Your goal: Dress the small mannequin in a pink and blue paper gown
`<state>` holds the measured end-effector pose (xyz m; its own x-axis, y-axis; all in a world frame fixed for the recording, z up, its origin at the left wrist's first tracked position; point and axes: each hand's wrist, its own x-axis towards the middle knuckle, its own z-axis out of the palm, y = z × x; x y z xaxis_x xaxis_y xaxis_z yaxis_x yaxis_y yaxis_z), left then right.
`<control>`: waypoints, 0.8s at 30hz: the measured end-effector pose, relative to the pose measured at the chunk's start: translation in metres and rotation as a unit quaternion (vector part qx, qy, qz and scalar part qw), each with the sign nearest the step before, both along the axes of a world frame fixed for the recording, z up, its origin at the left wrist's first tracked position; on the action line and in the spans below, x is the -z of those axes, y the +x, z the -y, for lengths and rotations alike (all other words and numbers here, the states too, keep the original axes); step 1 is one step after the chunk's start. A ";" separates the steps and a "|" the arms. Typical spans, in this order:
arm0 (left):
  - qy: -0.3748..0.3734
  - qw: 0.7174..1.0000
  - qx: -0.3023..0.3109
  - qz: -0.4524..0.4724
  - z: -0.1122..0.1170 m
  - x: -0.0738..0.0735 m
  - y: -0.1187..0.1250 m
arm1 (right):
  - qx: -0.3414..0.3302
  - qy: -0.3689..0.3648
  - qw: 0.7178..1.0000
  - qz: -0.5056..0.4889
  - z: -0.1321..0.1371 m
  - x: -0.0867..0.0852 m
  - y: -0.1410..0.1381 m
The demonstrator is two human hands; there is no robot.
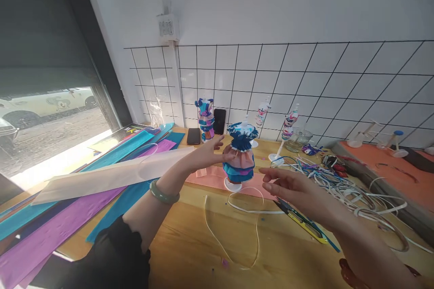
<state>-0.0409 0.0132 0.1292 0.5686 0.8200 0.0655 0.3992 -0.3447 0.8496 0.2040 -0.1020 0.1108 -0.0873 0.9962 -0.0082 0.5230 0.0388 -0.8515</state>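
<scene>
A ruffled, layered decoration [239,162] in pink, teal and dark blue stands upright on a round white base [233,185] at the middle of the table. My left hand [208,153], with a green bangle at the wrist, reaches to its left side. Its fingers are stretched out, and the fingertips overlap the pink layer; whether they press on it I cannot tell. To the right of the decoration, apart from it, my right hand [288,185] hovers with fingers spread and nothing in them. Beneath the right hand lies a pair of yellow-handled thread snips [307,226].
Long coloured strips [111,174] cover the left side. A thin white cord [257,239] loops in front. Similar decorations [206,119] stand by the wall with two phones [193,136]. At right are tangled cords [356,189], a glass bowl [298,139] and an orange tray [379,158].
</scene>
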 end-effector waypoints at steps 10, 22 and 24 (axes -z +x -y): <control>0.093 0.954 -0.019 -0.284 0.049 0.028 -0.014 | -0.065 0.029 0.987 0.142 0.017 0.037 0.016; 0.162 0.932 0.073 -0.317 0.069 0.080 0.048 | -0.060 0.105 0.961 0.249 0.004 0.096 0.043; 0.176 0.926 0.076 -0.326 0.067 0.088 0.053 | -0.066 0.117 0.952 0.274 0.005 0.099 0.045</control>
